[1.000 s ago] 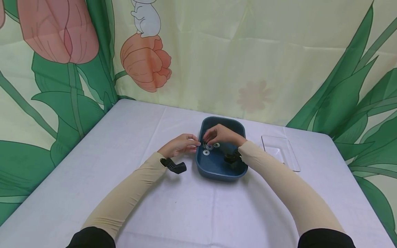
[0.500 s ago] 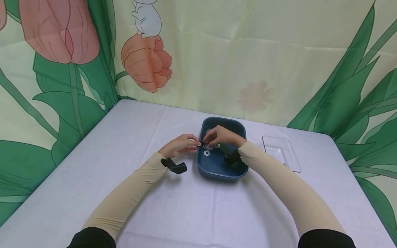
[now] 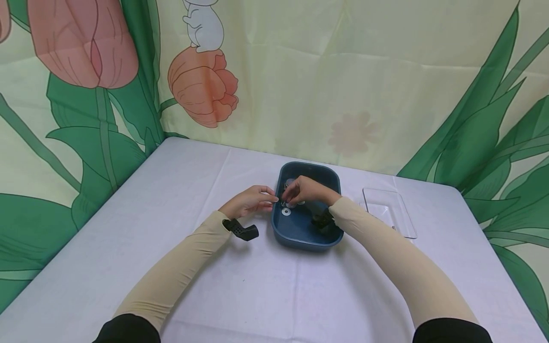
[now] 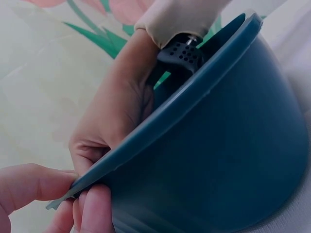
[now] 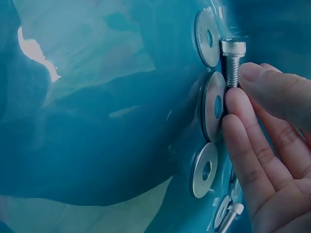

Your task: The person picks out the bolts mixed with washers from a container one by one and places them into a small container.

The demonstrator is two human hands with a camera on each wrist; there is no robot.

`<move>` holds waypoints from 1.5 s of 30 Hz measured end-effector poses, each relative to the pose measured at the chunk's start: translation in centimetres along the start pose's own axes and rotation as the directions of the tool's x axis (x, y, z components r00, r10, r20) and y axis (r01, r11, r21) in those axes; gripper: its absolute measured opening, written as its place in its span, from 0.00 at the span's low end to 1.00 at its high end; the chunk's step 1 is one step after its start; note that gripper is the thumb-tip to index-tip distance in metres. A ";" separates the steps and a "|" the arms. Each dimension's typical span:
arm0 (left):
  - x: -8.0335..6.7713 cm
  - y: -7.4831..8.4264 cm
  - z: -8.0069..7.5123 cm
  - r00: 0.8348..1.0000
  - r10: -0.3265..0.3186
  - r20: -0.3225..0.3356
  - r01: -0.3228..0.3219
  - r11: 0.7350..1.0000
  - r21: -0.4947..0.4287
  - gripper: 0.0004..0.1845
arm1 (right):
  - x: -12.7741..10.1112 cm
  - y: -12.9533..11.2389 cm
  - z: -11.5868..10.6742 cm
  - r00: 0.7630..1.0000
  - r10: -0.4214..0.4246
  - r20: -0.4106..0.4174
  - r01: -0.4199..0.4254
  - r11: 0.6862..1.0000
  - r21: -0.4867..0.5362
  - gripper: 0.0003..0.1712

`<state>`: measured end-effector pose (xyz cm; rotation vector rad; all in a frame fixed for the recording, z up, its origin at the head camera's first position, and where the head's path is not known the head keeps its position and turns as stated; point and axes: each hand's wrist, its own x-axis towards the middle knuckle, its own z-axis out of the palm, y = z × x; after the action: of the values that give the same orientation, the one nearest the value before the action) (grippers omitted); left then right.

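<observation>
**Two hands at a blue tub of washers and bolts**

Tulip-printed cloth hangs behind a desk covered in pale lilac fabric, and near the far edge of that desk sits a dark blue plastic tub. Everything else is placed around that tub.

At its left rim, the left hand pinches the thin edge between thumb and fingertips; the left wrist view shows the rim clamped right there, with the tub's rounded outer wall filling most of the picture.

Inside the tub, toward its far left part, the right hand reaches down with fingers bent. From the right wrist view, its fingertips close on a socket-head bolt and touch the flat washer just beside it. A second washer lies next to the bolt's head, a third washer lies below the one being touched, and another bolt shows at the bottom edge of that view, partly cut off.

Well to the right of the tub, a clear plastic lid lies flat on the desk. Cream sleeves cover both forearms, each with a small black camera at the wrist.
</observation>
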<state>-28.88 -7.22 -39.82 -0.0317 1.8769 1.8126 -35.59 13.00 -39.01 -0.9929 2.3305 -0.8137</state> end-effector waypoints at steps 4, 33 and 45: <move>0.1 0.0 0.1 1.000 -0.004 -0.002 0.004 1.000 0.005 0.04 | -0.1 -0.1 0.1 1.000 0.014 0.000 -0.014 1.000 0.003 0.12; 0.0 0.0 -0.1 1.000 -0.003 -0.003 0.003 1.000 0.017 0.06 | 0.2 -0.3 1.1 1.000 -0.011 -0.022 0.008 0.994 -0.107 0.09; 0.1 0.1 0.0 1.000 -0.020 -0.009 0.021 1.000 0.013 0.06 | 0.1 -0.5 1.1 0.999 0.022 -0.033 -0.025 0.993 -0.112 0.07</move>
<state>-29.06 -7.18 -39.77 -0.0541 1.8880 1.7889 -34.77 12.31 -39.48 -1.0038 2.4333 -0.7002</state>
